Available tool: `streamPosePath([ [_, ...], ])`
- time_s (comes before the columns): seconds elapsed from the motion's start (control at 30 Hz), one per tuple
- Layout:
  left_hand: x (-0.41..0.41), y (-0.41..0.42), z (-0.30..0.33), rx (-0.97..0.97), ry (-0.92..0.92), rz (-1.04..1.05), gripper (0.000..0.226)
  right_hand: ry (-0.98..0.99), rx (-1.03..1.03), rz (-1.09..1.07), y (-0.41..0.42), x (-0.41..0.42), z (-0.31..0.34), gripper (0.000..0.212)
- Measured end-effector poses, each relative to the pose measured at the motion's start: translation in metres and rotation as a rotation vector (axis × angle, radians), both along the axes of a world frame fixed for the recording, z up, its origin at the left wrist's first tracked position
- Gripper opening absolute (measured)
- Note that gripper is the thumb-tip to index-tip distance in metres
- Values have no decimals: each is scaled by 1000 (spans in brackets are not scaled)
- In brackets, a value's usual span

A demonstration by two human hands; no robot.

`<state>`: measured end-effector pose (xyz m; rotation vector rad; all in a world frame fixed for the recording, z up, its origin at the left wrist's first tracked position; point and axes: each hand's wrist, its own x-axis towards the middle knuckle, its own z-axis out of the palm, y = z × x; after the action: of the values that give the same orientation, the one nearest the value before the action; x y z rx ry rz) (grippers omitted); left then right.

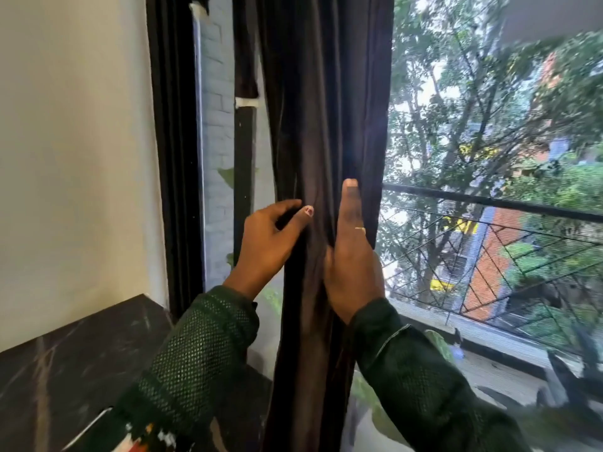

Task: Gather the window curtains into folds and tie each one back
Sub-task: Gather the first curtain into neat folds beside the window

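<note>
A dark brown curtain (pixel 323 102) hangs in a narrow bunch of folds down the middle of the window. My left hand (pixel 270 246) grips its left edge at about mid height, thumb on the front of the cloth and fingers curled behind it. My right hand (pixel 354 265) is on the right side of the bunch, one finger pointing straight up along the cloth, the other fingers wrapped round the right edge and hidden. A second strip of dark curtain (pixel 171 125) hangs by the wall at the left.
A dark marble counter (pixel 75 363) fills the lower left, below a cream wall (pixel 75 125). A black window post (pixel 243 177) stands just left of the curtain. Through the glass are a black balcony railing (pixel 489 203), trees and buildings.
</note>
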<state>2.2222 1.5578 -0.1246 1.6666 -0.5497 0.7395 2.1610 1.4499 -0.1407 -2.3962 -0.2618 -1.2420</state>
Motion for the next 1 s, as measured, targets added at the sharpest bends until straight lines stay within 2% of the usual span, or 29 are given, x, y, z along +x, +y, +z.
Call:
streamPosePath([
  [0.07,-7,-7,1,-39,-7,-48,32,43,4,-18,-3,1,-8,89],
  [0.17,-9,-8,0,-39,-12,-63,43,128,-62,-70,-10,1,-18,66],
  [0.3,-7,-3,-1,-4,-20,-96,33,141,-20,-51,-3,4,-21,48],
  [0.4,1,3,-1,17,-68,-11,37,164,50,-97,-6,12,-19,37],
  [0.5,26,36,-8,-2,-73,270,35,215,146,-340,-33,15,-7,40],
  [0.63,39,57,-26,114,-199,359,23,232,33,-482,-45,8,-11,46],
  [0.73,37,48,-31,98,-300,283,28,204,-55,-528,-28,13,-23,61],
  [0.8,35,41,-34,93,-333,234,30,25,-177,-551,-17,20,-35,72],
  [0.87,31,34,-35,82,-338,182,31,-170,-313,-488,-5,26,-48,63],
  [0.93,21,27,-33,50,-318,110,33,-202,-406,-404,8,29,-59,49],
  [1.0,13,21,-30,13,-299,45,38,-123,-394,-349,17,30,-60,55],
])
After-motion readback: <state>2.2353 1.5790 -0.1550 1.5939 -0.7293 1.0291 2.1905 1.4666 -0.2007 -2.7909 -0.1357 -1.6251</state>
